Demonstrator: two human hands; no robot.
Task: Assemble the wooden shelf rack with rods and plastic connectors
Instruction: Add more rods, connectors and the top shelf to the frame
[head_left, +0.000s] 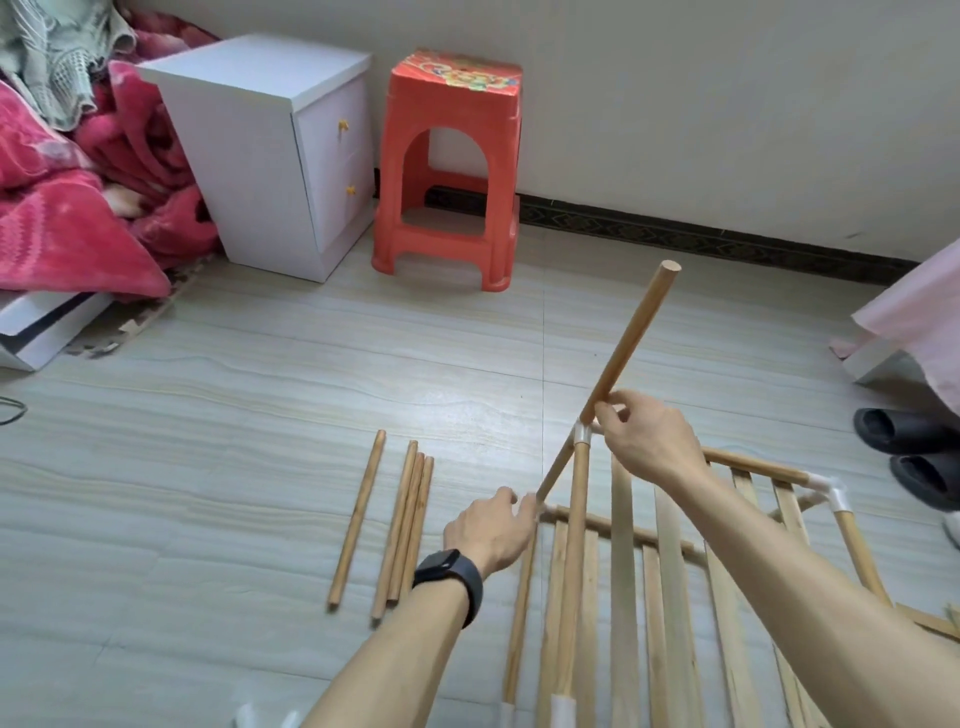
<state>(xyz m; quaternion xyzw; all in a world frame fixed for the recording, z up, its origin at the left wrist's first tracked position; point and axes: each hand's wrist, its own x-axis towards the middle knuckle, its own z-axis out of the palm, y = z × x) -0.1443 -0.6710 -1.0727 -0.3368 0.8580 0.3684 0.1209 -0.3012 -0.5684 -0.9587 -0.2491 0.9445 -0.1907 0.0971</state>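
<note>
**Slanted rod may miss its socket**

The right hand pinches the long rod between thumb and fingertips, just above the white connector at a corner of the half-built rack on the floor. The left hand meets the rod's low end, but blur hides whether that grip pinches or only touches. Pushed at this steep lean, the rod could jam, slip, or twist the connector off its post.

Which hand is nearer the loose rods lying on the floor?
Left. The left hand sits just right of the loose rods, at the lower end of the tilted rod. The right hand is farther right, pinching that rod by the white connector.
</note>
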